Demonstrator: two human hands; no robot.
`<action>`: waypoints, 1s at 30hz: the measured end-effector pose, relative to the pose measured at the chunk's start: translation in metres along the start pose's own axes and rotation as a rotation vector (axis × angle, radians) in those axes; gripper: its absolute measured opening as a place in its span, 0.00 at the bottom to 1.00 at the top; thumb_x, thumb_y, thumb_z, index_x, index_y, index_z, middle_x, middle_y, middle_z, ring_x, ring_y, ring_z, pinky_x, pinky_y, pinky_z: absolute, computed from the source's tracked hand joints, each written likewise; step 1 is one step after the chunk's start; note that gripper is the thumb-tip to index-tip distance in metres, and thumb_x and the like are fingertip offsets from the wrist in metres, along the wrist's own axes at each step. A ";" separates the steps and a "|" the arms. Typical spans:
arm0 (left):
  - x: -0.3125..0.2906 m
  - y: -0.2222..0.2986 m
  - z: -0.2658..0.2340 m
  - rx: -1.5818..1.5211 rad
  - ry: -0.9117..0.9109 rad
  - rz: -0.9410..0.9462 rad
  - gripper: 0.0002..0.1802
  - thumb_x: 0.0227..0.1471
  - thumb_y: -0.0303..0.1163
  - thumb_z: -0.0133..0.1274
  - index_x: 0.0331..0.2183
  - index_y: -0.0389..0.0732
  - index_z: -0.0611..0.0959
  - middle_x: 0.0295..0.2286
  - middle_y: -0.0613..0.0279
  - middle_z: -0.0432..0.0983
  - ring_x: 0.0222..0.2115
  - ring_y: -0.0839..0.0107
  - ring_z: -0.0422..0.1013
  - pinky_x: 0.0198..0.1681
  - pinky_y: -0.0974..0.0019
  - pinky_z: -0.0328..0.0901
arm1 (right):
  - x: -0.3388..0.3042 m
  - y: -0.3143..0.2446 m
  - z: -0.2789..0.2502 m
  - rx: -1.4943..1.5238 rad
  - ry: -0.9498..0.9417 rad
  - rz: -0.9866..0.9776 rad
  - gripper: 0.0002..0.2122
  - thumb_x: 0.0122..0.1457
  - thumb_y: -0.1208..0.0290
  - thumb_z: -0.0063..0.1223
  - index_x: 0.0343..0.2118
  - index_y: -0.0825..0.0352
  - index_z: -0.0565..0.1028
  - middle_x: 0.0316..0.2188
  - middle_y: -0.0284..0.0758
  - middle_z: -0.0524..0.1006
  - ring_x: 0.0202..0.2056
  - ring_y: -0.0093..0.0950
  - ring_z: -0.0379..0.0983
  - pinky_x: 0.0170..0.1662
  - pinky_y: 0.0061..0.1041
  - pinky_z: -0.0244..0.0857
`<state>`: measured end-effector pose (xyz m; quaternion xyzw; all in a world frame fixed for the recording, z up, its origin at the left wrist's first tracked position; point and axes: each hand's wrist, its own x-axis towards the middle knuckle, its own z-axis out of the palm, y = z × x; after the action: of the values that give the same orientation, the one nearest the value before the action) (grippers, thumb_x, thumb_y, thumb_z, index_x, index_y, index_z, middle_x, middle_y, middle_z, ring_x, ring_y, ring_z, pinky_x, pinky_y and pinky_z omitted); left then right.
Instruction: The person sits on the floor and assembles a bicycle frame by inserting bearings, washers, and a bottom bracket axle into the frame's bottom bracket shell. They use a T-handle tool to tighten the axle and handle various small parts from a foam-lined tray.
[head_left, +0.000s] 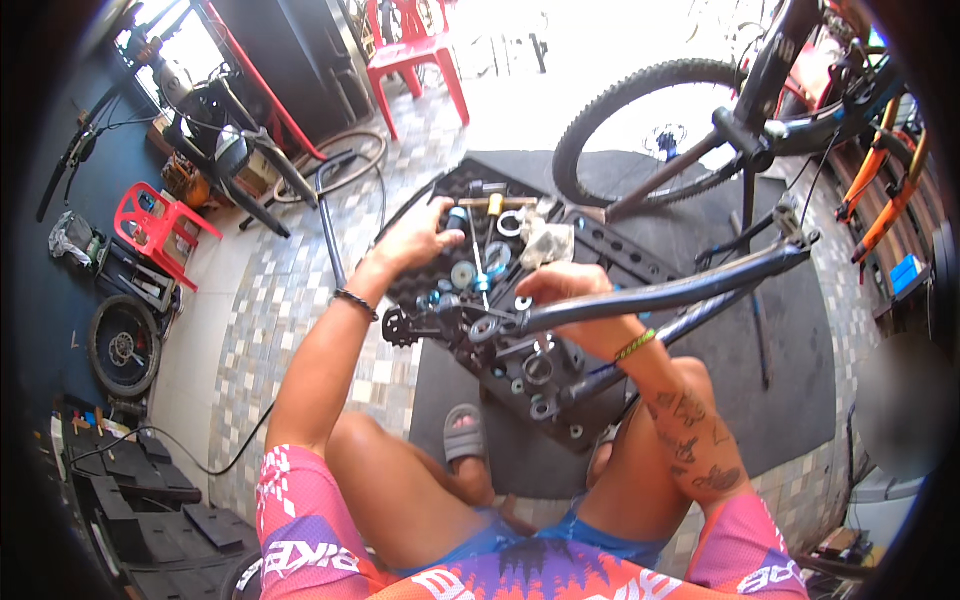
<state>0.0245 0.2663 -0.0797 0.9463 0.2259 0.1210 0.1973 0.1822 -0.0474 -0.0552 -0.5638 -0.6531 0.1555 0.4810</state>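
Head view: rod (476, 250) over case (410, 285), just right of left hand (425, 240), the nearer; long axis near-to-far. Left grip loosely curved, right hand (572, 288) curled; cannot tell what either holds.

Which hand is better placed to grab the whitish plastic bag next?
Probably the right hand: it is close by the plastic bag, while the left hand is farther off, beside a blue part.
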 end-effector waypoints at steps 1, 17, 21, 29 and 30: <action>0.015 0.003 0.006 0.022 -0.092 -0.054 0.35 0.60 0.47 0.67 0.62 0.44 0.77 0.33 0.51 0.82 0.36 0.58 0.78 0.43 0.54 0.72 | -0.002 0.007 0.001 -0.012 0.024 0.045 0.13 0.54 0.84 0.68 0.43 0.69 0.84 0.32 0.33 0.85 0.35 0.18 0.82 0.39 0.22 0.77; -0.024 0.004 -0.001 -0.427 -0.011 -0.352 0.29 0.57 0.36 0.69 0.57 0.42 0.77 0.32 0.60 0.82 0.27 0.73 0.78 0.31 0.67 0.74 | 0.006 0.011 0.001 -0.005 0.036 0.108 0.13 0.55 0.84 0.65 0.44 0.68 0.84 0.31 0.33 0.84 0.33 0.19 0.82 0.39 0.23 0.77; -0.043 0.004 -0.010 -0.340 0.169 -0.293 0.39 0.56 0.40 0.71 0.65 0.42 0.75 0.43 0.50 0.81 0.39 0.64 0.80 0.47 0.59 0.75 | 0.008 0.012 0.004 0.007 0.024 0.098 0.13 0.56 0.83 0.65 0.45 0.69 0.84 0.34 0.32 0.84 0.34 0.17 0.80 0.40 0.21 0.76; -0.110 0.143 -0.054 -0.657 -0.115 -0.006 0.18 0.63 0.38 0.65 0.47 0.35 0.89 0.37 0.58 0.86 0.39 0.72 0.81 0.44 0.65 0.73 | 0.003 0.012 0.001 0.009 0.017 0.157 0.14 0.56 0.82 0.67 0.46 0.69 0.84 0.37 0.33 0.85 0.40 0.20 0.84 0.44 0.24 0.78; -0.117 0.151 -0.052 -0.577 -0.117 0.036 0.18 0.61 0.38 0.68 0.46 0.35 0.89 0.36 0.56 0.86 0.38 0.69 0.82 0.43 0.64 0.73 | 0.002 0.012 0.002 -0.027 0.012 0.140 0.14 0.55 0.81 0.68 0.46 0.68 0.84 0.36 0.33 0.85 0.38 0.22 0.84 0.43 0.25 0.78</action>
<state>-0.0364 0.1034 0.0150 0.8602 0.1537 0.1290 0.4689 0.1881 -0.0410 -0.0635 -0.6154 -0.6112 0.1768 0.4652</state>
